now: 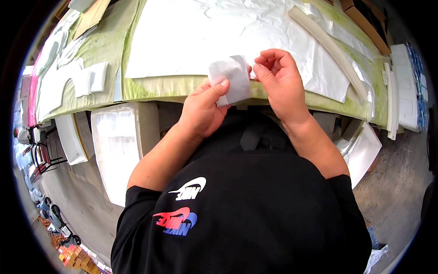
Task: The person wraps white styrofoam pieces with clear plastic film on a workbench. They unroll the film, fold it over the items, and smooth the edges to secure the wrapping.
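My left hand (pixel 205 106) grips a small white, slightly see-through packet or folded sheet (pixel 232 81), thumb across its front and fingers behind. It is held up just over the table's near edge. Close to the packet's right side is my right hand (pixel 283 82), its fingers curled in and the thumb bent toward the index finger. Whatever lies in that pinch, if anything, is too small to make out. Beneath and beyond the hands, a large white plastic sheet (pixel 182 36) covers much of the green-covered table (pixel 159 87).
A long pale roll or tube (pixel 328 48) lies across the table's right side. White cut pieces (pixel 91 78) rest at the left. Under the table edge stands a white wrapped box (pixel 116 137). A brown cardboard box (pixel 368 23) sits far right, beside stacked white panels (pixel 406 86).
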Demonstrator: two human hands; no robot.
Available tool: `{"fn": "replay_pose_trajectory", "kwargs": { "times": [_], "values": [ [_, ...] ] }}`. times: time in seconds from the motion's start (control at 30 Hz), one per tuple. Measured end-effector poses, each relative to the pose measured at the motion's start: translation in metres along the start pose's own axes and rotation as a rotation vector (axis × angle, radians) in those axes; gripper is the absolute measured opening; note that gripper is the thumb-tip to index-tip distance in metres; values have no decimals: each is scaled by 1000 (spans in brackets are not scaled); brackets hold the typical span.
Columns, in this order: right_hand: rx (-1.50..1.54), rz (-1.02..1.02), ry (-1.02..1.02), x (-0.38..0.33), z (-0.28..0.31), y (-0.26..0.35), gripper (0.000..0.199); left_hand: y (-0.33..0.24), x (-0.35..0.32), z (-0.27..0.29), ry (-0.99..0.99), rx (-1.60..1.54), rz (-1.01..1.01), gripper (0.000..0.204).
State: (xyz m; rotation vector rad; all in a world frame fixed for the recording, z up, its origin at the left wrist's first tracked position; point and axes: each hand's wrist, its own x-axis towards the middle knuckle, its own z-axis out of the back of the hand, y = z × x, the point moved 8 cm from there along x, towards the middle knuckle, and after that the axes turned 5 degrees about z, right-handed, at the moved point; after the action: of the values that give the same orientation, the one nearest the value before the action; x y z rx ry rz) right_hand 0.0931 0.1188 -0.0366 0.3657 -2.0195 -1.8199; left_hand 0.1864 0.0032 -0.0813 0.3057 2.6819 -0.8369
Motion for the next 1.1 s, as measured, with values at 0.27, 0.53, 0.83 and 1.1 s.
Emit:
{"fn": "replay_pose_trajectory", "kwargs": {
  "times": [0.27,0.53,0.83,1.1],
  "values": [
    [-48,-117,143,-16,-20,-14,19,-8,4,-4,46,-60,-75,63],
    [-71,-88,203,-23,-34,-17,22,-3,6,1,-21,77,-131,52],
    [-104,-80,285,-25,-37,-15,26,-8,5,-5,-15,172,-188,44],
    [-88,-59,128,-22,-23,-19,27,-21,-8,8,-190,154,-431,55]
  ]
}}
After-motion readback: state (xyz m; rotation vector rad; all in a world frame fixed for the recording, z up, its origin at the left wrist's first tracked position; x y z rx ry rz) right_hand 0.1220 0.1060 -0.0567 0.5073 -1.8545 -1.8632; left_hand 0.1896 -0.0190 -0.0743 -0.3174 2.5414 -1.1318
